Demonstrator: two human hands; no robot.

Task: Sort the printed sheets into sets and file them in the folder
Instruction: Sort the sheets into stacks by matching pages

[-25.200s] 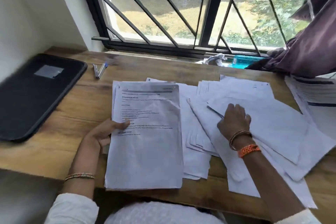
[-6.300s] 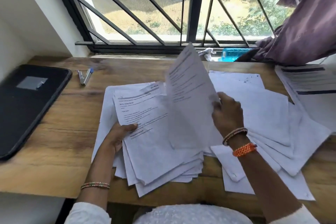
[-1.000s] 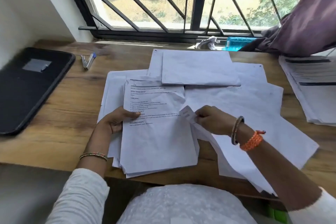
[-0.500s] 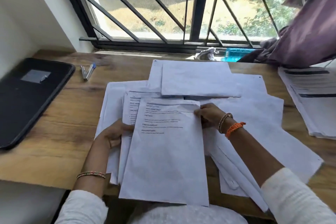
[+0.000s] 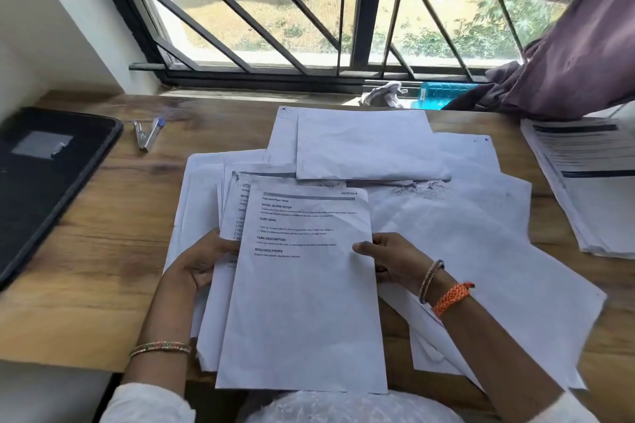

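Note:
A printed sheet [image 5: 302,302] lies face up on top of a stack of printed sheets [image 5: 213,319] in front of me. My right hand [image 5: 388,259] pinches its right edge, thumb on top. My left hand [image 5: 199,261] grips the left side of the stack beneath it. To the right, several blank-side-up sheets [image 5: 464,251] are spread out loosely. Two more sheets [image 5: 364,144] lie face down further back. The black folder [image 5: 44,182] lies closed at the left end of the wooden desk [image 5: 103,268].
A stapler [image 5: 147,132] lies beside the folder near the window. Another pile of printed papers [image 5: 591,182] sits at the right edge. A purple curtain [image 5: 577,45] hangs over the right corner; a blue object [image 5: 443,93] and crumpled cloth [image 5: 385,94] rest on the sill.
My right hand has slid down the top sheet's right edge, and the sheet has settled lower on the stack. My left hand still grips the stack's left side.

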